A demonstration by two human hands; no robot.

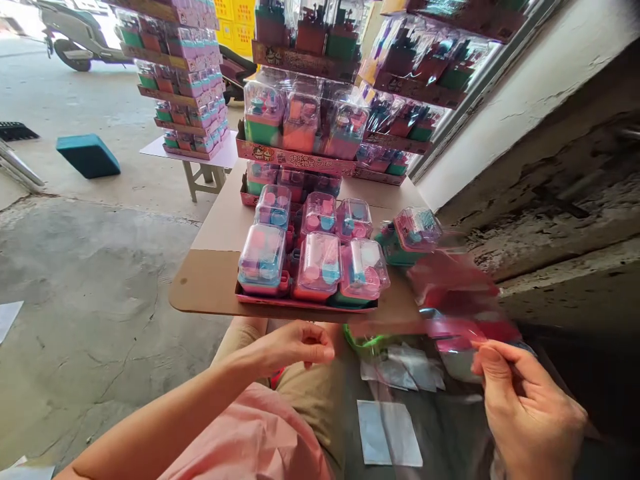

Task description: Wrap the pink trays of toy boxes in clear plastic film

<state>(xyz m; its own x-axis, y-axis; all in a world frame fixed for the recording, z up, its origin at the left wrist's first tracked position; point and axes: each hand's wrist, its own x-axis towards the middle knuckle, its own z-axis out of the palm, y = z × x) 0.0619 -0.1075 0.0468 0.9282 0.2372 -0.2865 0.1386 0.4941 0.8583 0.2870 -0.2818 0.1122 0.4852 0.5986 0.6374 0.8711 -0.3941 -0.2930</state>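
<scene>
My left hand (295, 347) hovers just below the front edge of the cardboard tabletop (210, 280), its fingers curled into a pinch; nothing shows clearly between them. My right hand (525, 407), low on the right, pinches a clear plastic bag (460, 313) that is smeared by motion, with red and pink showing through. On the tabletop, a red tray (305, 303) holds several small toy sets in clear-lidded boxes (261, 257). One more box (417, 230) sits tilted to the tray's right.
Loose clear bags (405, 373) lie on my lap. Tall stacks of packed trays (305, 127) rise behind the tabletop, and another stack (185, 100) stands on a stool. A rough wall (550, 167) closes the right. A teal block (87, 155) and a scooter (75, 33) are on the concrete floor.
</scene>
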